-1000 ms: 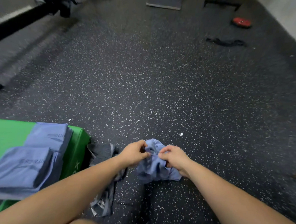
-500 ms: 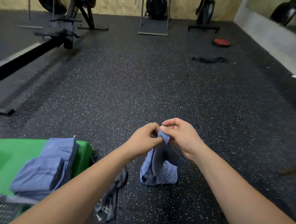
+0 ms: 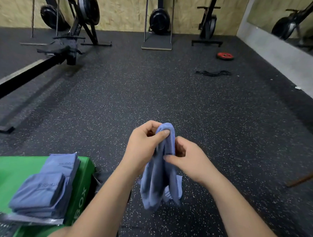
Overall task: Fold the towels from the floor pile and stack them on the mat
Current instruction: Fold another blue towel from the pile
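- Speckled rubber floor [image 3: 153,92], spread from 9 to 3 o'clock: gritty-looking, likely to soil any cloth trailing on it.
- Green mat [image 3: 13,174] at 8 o'clock, bearing a stack of folded blue towels [image 3: 39,192]: stepped and uneven, set close to the mat's right edge, so apt to slide off under a careless addition.
- Blue towel [image 3: 157,182] at centre, lifted clear of the floor, bunched and twisted: likely to fold crooked unless opened out by its corners first.
- Dark cloth [image 3: 99,180] at 7 o'clock, beside the mat: easily dragged by the left forearm.
- Left hand [image 3: 143,146] pinching the towel's top bend; right hand [image 3: 188,161] nipping a lower fold: small grips, prone to slipping.
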`<move>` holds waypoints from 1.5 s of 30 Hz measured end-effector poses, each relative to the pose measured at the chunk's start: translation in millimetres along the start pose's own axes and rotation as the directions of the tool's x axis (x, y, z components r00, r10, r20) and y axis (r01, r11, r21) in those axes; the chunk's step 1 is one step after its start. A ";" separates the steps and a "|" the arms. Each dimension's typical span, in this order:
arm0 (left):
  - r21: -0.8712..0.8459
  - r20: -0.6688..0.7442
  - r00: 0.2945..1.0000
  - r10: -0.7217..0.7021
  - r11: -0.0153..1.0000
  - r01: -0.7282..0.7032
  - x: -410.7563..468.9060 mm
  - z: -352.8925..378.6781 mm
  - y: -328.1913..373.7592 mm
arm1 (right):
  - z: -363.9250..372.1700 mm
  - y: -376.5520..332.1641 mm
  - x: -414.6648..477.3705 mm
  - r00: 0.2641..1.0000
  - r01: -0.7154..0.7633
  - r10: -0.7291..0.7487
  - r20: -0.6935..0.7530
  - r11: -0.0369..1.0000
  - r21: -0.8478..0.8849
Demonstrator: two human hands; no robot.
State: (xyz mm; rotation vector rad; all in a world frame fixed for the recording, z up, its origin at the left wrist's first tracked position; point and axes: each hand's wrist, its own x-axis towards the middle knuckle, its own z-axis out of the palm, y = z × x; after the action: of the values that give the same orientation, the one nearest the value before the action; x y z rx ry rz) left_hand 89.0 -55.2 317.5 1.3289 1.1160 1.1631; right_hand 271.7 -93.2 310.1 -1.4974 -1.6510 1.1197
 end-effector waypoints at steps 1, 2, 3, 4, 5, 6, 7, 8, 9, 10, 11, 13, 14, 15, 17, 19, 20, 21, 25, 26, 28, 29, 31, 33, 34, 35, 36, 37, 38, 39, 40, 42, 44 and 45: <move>0.013 0.004 1.000 0.007 1.000 -0.007 -0.3 -2.2 -0.8 | 0.2 3.1 0.1 1.000 0.010 -0.012 -0.023 0.997 -0.077; 0.012 0.001 1.000 0.014 1.000 -0.014 -0.5 -5.1 -1.5 | -0.4 5.2 0.6 0.998 0.022 -0.029 -0.051 0.990 -0.142; 0.004 -0.006 1.000 0.018 1.000 -0.018 0.0 -8.4 -2.6 | -1.8 7.3 2.0 0.997 0.024 -0.037 -0.066 0.982 -0.186; -0.007 -0.011 1.000 0.015 1.000 -0.015 1.3 -11.8 -3.5 | -3.6 8.1 3.0 0.997 0.026 -0.040 -0.064 0.978 -0.209; -0.016 -0.015 1.000 0.008 1.000 -0.008 3.1 -15.6 -4.1 | -5.2 7.9 3.7 0.999 0.023 -0.033 -0.042 0.975 -0.220; -0.020 -0.014 1.000 0.007 1.000 -0.007 5.1 -19.0 -3.8 | -6.0 9.5 4.7 1.000 0.021 -0.024 -0.011 0.970 -0.240; -0.019 -0.009 1.000 0.012 1.000 -0.012 7.3 -21.8 -3.2 | -6.8 10.3 5.2 1.000 0.024 -0.017 0.026 0.962 -0.273; -0.014 -0.004 1.000 0.018 1.000 -0.018 9.4 -24.5 -2.4 | -7.0 12.2 5.7 0.998 0.026 -0.007 0.063 0.947 -0.320; -0.009 -0.004 1.000 0.027 1.000 -0.027 11.2 -26.7 -0.8 | -7.0 14.6 5.8 0.995 0.033 0.005 0.102 0.931 -0.365; -0.009 -0.015 0.999 0.037 0.999 -0.037 12.6 -29.1 0.5 | -7.2 18.0 6.1 0.990 0.029 0.029 0.138 0.916 -0.401; -0.012 -0.031 0.998 0.050 0.999 -0.051 14.0 -31.6 1.6 | -8.2 22.2 6.2 0.984 0.017 0.060 0.165 0.904 -0.428; -0.002 -0.067 0.996 0.064 0.998 -0.064 18.0 -37.6 1.5 | -11.0 30.2 7.2 0.976 -0.008 0.108 0.188 0.884 -0.467; 0.006 -0.082 0.995 0.064 0.998 -0.064 20.8 -41.0 1.5 | -13.1 33.0 7.4 0.975 -0.020 0.123 0.184 0.876 -0.482; 0.012 -0.095 0.993 0.065 0.998 -0.064 23.4 -44.6 1.3 | -15.7 35.2 7.9 0.976 -0.035 0.136 0.172 0.869 -0.493; 0.008 -0.116 0.991 0.062 0.998 -0.061 26.9 -50.8 0.4 | -21.2 36.6 8.5 0.980 -0.073 0.154 0.123 0.864 -0.497; 0.019 -0.132 0.990 0.059 0.998 -0.057 27.7 -57.9 -1.9 | -26.2 35.1 9.6 0.983 -0.117 0.169 0.071 0.874 -0.471; 0.024 -0.139 0.989 0.059 0.998 -0.056 27.4 -61.4 -3.0 | -28.2 33.4 10.1 0.983 -0.134 0.177 0.050 0.877 -0.461; 0.021 -0.145 0.988 0.057 0.998 -0.054 27.0 -65.1 -3.7 | -29.4 31.9 10.4 0.983 -0.147 0.180 0.030 0.876 -0.459; -0.001 -0.177 0.983 0.044 0.999 -0.045 28.9 -77.4 -5.5 | -32.2 27.8 11.7 0.989 -0.149 0.123 -0.086 0.880 -0.451; 0.000 -0.185 0.982 0.046 0.999 -0.047 29.5 -80.3 -5.8 | -33.1 28.1 12.3 0.987 -0.149 0.106 -0.119 0.882 -0.446; 0.018 -0.202 0.977 0.065 0.998 -0.062 31.0 -86.4 -6.7 | -35.6 29.5 13.5 0.982 -0.148 0.077 -0.174 0.883 -0.445; 0.020 -0.209 0.975 0.075 0.997 -0.072 31.3 -88.8 -6.5 | -37.3 29.8 14.1 0.978 -0.146 0.062 -0.200 0.884 -0.443; -0.001 -0.230 0.970 0.083 0.996 -0.085 31.8 -92.0 -5.3 | -40.8 29.6 16.0 0.964 -0.147 0.034 -0.264 0.895 -0.421; 0.003 -0.254 0.963 0.089 0.996 -0.091 31.7 -94.3 -4.5 | -44.4 26.4 16.4 0.943 -0.135 -0.001 -0.333 0.912 -0.387; 0.007 -0.263 0.960 0.093 0.996 -0.094 31.7 -95.1 -4.8 | -46.2 23.6 16.7 0.931 -0.119 -0.022 -0.364 0.926 -0.359; 0.009 -0.271 0.958 0.093 0.996 -0.094 31.5 -96.1 -5.3 | -47.9 19.9 16.5 0.919 -0.099 -0.038 -0.392 0.942 -0.322; 0.012 -0.282 0.955 0.093 0.996 -0.094 31.1 -96.8 -5.7 | -49.2 15.9 17.4 0.909 -0.079 -0.046 -0.413 0.957 -0.280; 0.016 -0.293 0.951 0.095 0.995 -0.095 31.3 -97.3 -5.9 | -50.0 12.3 18.6 0.902 -0.059 -0.048 -0.429 0.971 -0.233; 0.019 -0.304 0.948 0.097 0.995 -0.096 31.3 -97.2 -6.0 | -49.9 8.5 20.0 0.898 -0.036 -0.044 -0.438 0.984 -0.173; 0.019 -0.314 0.944 0.101 0.995 -0.100 31.0 -96.4 -5.8 | -49.0 5.3 21.3 0.896 -0.008 -0.037 -0.443 0.995 -0.099; 0.012 -0.324 0.940 0.106 0.994 -0.107 30.9 -94.8 -5.2 | -47.2 1.2 22.6 0.895 0.025 -0.028 -0.446 1.000 -0.013; -0.002 -0.339 0.935 0.104 0.994 -0.111 29.4 -90.8 -3.7 | -42.5 -7.0 22.7 0.894 0.091 -0.018 -0.447 0.986 0.140; 0.022 -0.335 0.937 0.095 0.995 -0.093 26.7 -86.6 -2.1 | -36.5 -13.5 22.1 0.899 0.143 -0.030 -0.437 0.963 0.229; 0.045 -0.329 0.940 0.094 0.995 -0.084 24.7 -83.9 -0.9 | -33.8 -15.1 21.9 0.900 0.162 -0.036 -0.435 0.953 0.255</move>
State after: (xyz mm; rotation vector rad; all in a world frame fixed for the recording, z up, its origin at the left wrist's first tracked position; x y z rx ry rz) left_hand 8.3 -21.6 320.9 1.2452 1.3270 1.4812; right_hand 291.6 -65.6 336.5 -1.3353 -1.1930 0.8537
